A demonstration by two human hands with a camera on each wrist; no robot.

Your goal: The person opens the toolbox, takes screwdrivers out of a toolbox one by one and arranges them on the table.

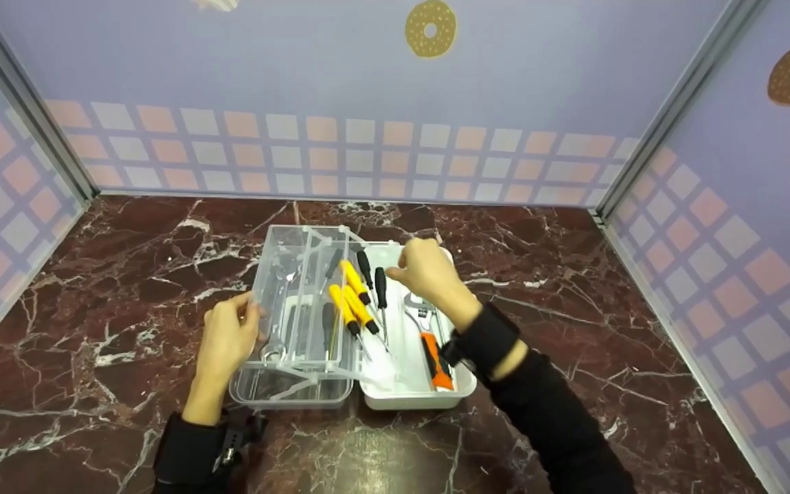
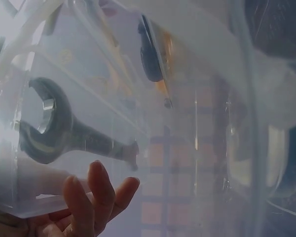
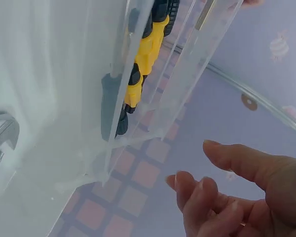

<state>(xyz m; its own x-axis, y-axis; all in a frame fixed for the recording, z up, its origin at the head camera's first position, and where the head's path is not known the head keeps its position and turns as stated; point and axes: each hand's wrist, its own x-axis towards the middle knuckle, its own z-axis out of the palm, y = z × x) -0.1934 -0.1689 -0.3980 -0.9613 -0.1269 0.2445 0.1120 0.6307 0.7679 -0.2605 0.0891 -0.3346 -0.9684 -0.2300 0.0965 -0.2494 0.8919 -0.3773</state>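
My left hand (image 1: 225, 336) holds the left side of a clear plastic tray (image 1: 268, 274), several fingers (image 2: 101, 190) showing below its wall in the left wrist view. An open-end wrench (image 2: 89, 138) shows through the plastic there. Yellow-and-black screwdrivers (image 1: 359, 309) and a black-handled screwdriver (image 1: 381, 288) lie toward the tray's right side. My right hand (image 1: 429, 271) hovers over the far part of the white toolbox base (image 1: 415, 403), thumb apart from loosely bent fingers, nothing between them. An adjustable wrench (image 1: 438, 363) with an orange-and-black handle lies in that base.
A clear lid (image 1: 292, 401) lies folded out under the tray, left of the white base. White hinge arms (image 1: 292, 384) link the parts. Dark red marble tabletop (image 1: 539, 322) surrounds the toolbox, with patterned panels (image 1: 525, 68) at the back and sides.
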